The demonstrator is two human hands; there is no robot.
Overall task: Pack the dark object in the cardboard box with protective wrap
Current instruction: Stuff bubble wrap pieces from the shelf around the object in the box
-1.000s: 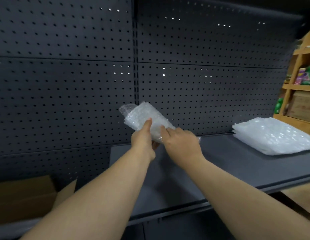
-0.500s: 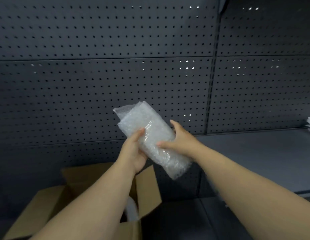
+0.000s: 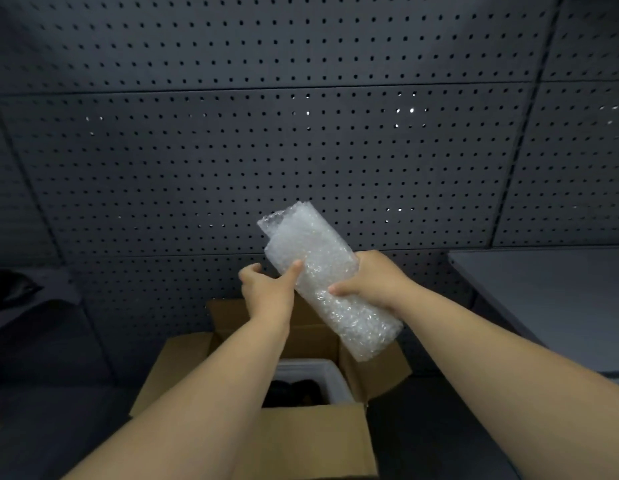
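Note:
A folded roll of bubble wrap (image 3: 322, 271) slants in the air above an open cardboard box (image 3: 301, 434). My right hand (image 3: 374, 280) grips the roll around its middle from the right. My left hand (image 3: 266, 292) touches the roll's left side with its thumb, while its fingers are spread and partly hidden behind it. Inside the box a white liner (image 3: 332, 379) surrounds a dark object (image 3: 294, 391), which my left forearm partly hides.
A dark pegboard wall (image 3: 301, 150) rises behind the box. A grey shelf (image 3: 543, 306) juts out at the right. The box's flaps (image 3: 176, 368) stand open to the left, back and right. Something dark (image 3: 14, 289) lies at the left edge.
The view has swung left and down from the shelf to the box. Both hands carried the bubble wrap roll along, and it now hangs over the open box.

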